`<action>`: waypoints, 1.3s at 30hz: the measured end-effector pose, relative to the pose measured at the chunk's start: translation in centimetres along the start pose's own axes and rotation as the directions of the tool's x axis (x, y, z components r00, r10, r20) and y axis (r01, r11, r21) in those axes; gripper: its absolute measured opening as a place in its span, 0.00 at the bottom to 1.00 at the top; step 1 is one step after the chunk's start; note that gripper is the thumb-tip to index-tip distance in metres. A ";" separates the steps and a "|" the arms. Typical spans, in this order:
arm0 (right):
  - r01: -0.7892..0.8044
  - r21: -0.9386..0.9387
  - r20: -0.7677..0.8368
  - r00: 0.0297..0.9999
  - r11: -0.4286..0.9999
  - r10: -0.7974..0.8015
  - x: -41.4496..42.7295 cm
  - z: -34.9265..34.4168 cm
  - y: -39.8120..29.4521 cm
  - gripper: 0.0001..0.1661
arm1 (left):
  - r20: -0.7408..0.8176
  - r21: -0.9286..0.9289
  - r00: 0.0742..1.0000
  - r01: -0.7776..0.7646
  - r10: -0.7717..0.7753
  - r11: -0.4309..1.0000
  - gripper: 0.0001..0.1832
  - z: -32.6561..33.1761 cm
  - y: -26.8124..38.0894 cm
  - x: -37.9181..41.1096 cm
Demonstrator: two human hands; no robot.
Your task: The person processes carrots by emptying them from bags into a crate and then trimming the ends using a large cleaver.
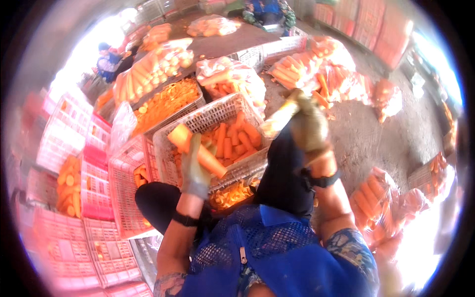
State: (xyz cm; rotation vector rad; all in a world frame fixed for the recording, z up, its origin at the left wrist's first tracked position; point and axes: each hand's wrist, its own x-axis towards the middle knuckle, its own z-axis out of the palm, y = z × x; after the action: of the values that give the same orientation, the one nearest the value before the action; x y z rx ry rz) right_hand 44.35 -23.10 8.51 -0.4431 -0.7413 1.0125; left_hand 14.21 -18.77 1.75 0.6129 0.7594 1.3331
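Note:
My gloved left hand [195, 165] is closed around a thick peeled carrot [211, 160], which lies slantwise above the near left part of a plastic crate [211, 111]. Peeled carrot pieces [233, 139] fill the bottom of that crate. My gloved right hand [310, 122] is raised over my right knee, to the right of the crate, shut on a blurred tool [281, 113] with a pale, wide blade-like part; its exact kind cannot be told. Below the crate, between my legs, lie orange peelings [232, 195].
A crate of orange peelings [170, 102] stands beyond on the left. Clear plastic bags of carrots [233, 80] lie ahead and at right [374, 200]. Pink crates [126, 185] are stacked at left. A person [109, 61] sits far left; another [269, 15] is at the top.

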 end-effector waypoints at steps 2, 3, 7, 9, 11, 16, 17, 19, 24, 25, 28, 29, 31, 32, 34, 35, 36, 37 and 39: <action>-0.076 0.046 0.111 0.991 0.996 0.071 -0.8 6.3 1.5 0.13 | 0.008 -0.099 0.998 -0.053 0.054 0.994 0.21 2.4 0.2 0.2; -0.083 0.054 0.034 0.996 0.995 0.081 -1.5 7.9 2.4 0.13 | 0.036 -0.177 0.999 -0.025 0.031 0.984 0.19 6.1 1.7 -2.5; -0.022 -0.106 0.120 0.992 0.994 0.035 -3.6 11.2 5.2 0.13 | 0.058 -0.309 0.986 -0.130 0.155 0.942 0.17 7.4 2.1 -3.0; 0.057 -0.194 0.149 0.988 0.979 -0.028 -5.1 12.5 6.1 0.14 | 0.030 -0.319 0.989 -0.125 0.142 0.939 0.16 7.1 2.6 -4.1; -0.036 -0.098 0.124 0.991 0.995 0.048 -6.8 13.9 6.5 0.11 | 0.079 -0.369 0.992 -0.063 0.099 0.927 0.15 5.8 2.6 -4.2; -0.113 -0.292 0.279 0.940 0.950 0.198 -8.2 15.2 5.6 0.11 | 0.207 -0.389 0.977 0.032 0.053 0.921 0.12 3.7 2.9 -4.5; -0.082 -0.342 0.319 0.927 0.936 0.197 -8.4 15.2 5.9 0.11 | 0.242 -0.387 0.968 0.038 0.062 0.921 0.12 3.4 2.9 -4.5; -0.082 -0.423 0.289 0.932 0.902 0.220 -8.6 15.7 6.2 0.13 | 0.221 -0.386 0.973 0.022 0.070 0.922 0.13 3.8 3.1 -5.0; -0.056 -0.347 0.212 0.968 0.936 0.136 -7.8 15.8 5.1 0.15 | 0.226 -0.327 0.947 -0.145 0.226 0.934 0.21 4.0 5.1 -6.7; -0.115 -0.319 0.198 0.963 0.941 0.185 -7.2 15.1 4.3 0.18 | 0.190 -0.250 0.932 -0.258 0.308 0.933 0.22 4.1 5.4 -7.1; -0.333 -0.270 0.212 0.895 0.903 0.393 -5.9 11.2 4.8 0.22 | 0.133 -0.055 0.859 -0.492 0.495 0.869 0.30 4.6 5.9 -7.3; -0.403 -0.244 0.230 0.860 0.882 0.456 -5.9 9.3 6.6 0.23 | 0.124 -0.018 0.849 -0.516 0.514 0.856 0.30 4.8 5.8 -7.2; -0.542 -0.085 0.263 0.797 0.836 0.544 -7.0 8.0 9.8 0.22 | 0.105 0.055 0.819 -0.571 0.564 0.819 0.30 5.2 6.0 -6.9; -0.614 0.021 0.277 0.762 0.789 0.585 -7.7 7.7 11.0 0.21 | 0.110 0.055 0.837 -0.543 0.536 0.838 0.28 5.4 5.9 -7.2; -0.669 0.186 0.340 0.731 0.719 0.592 -9.3 10.3 10.5 0.16 | 0.120 0.086 0.863 -0.501 0.490 0.861 0.27 5.5 5.7 -7.9; -0.666 0.220 0.318 0.740 0.713 0.592 -9.4 9.9 11.3 0.15 | 0.126 0.107 0.872 -0.486 0.473 0.868 0.27 5.4 5.7 -8.1; -0.650 0.252 0.290 0.758 0.717 0.585 -9.1 8.7 12.3 0.15 | 0.146 0.132 0.875 -0.479 0.461 0.868 0.27 5.8 5.5 -7.8; -0.631 0.236 0.285 0.772 0.739 0.568 -8.4 7.1 13.4 0.16 | 0.159 0.159 0.877 -0.475 0.453 0.865 0.28 6.0 5.5 -7.5; -0.577 0.200 0.254 0.811 0.792 0.527 -6.9 2.9 15.1 0.17 | 0.235 0.414 0.902 -0.429 0.361 0.803 0.32 6.9 6.0 -8.2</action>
State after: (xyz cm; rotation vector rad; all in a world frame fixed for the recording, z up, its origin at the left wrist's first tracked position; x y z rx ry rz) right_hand 31.01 -22.05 -1.68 -0.3348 -0.6336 1.7125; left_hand 15.37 -25.82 11.81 1.2959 0.8616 1.4745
